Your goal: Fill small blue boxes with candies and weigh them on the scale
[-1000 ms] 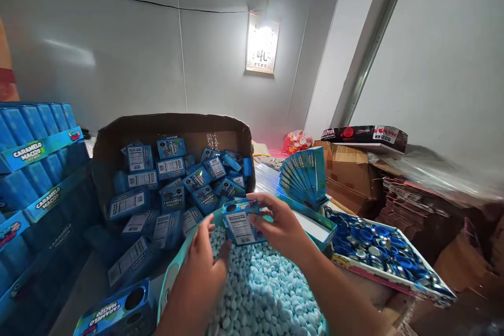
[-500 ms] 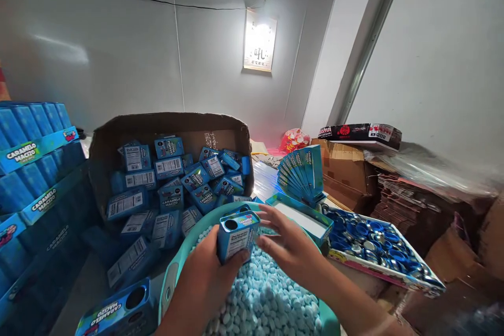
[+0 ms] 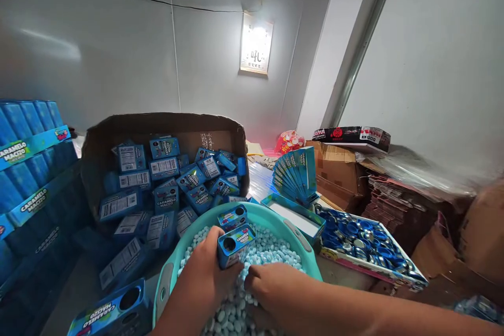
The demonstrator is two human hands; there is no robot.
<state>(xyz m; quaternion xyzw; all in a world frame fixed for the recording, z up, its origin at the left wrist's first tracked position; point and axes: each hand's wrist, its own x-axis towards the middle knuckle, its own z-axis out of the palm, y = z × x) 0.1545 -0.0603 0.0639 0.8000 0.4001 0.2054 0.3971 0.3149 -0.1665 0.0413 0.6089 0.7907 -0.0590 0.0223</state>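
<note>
My left hand (image 3: 207,281) is closed around a small blue tin (image 3: 236,245), held upright with the dark round hole in its top facing me. Below it is a turquoise basin (image 3: 307,252) full of pale blue candies (image 3: 226,320). Another blue tin (image 3: 232,217) stands in the basin just behind the held one. My right hand (image 3: 271,286) is low among the candies, close to the held tin, its fingers curled down into them; the fingertips are mostly hidden.
A cardboard box (image 3: 165,122) of blue tins lies behind the basin. Stacked display cartons (image 3: 31,199) fill the left side, with a larger blue tin (image 3: 108,311) in front. At right are a tray of blue lids (image 3: 362,239), an open display box (image 3: 293,215) and fanned printed cards (image 3: 295,173).
My right hand has moved down from beside the tin's top into the candies, and its fingers have curled. The held tin is slightly lower. The view has shifted slightly.
</note>
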